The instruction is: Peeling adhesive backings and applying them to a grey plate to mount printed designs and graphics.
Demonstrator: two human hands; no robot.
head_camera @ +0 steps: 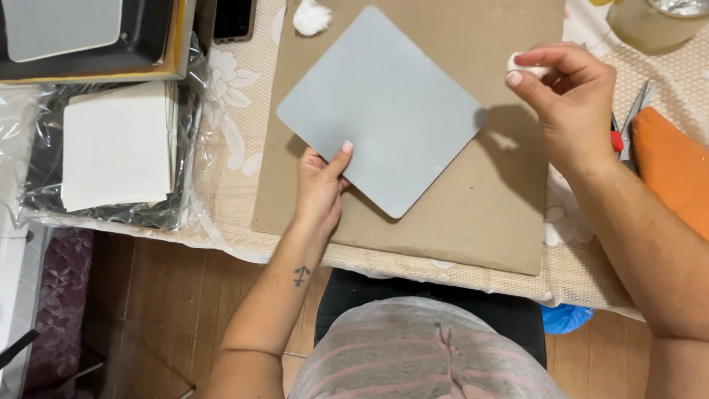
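Observation:
My left hand [321,188] grips the lower left edge of a pale grey square sheet [384,107] with rounded corners, thumb on top. The sheet is turned like a diamond and held just over a brown cardboard sheet [487,199] on the table. My right hand [569,103] is raised to the right of the grey sheet, its fingertips pinched on a small white cotton wad [526,68]. A second white cotton wad [312,18] lies at the top edge of the cardboard.
A stack of white squares [118,144] sits in clear plastic wrap at the left, below a dark tray [96,37] and a phone [234,18]. Scissors [631,122] and an orange cloth [676,166] lie at the right. A glass jar [653,22] stands top right.

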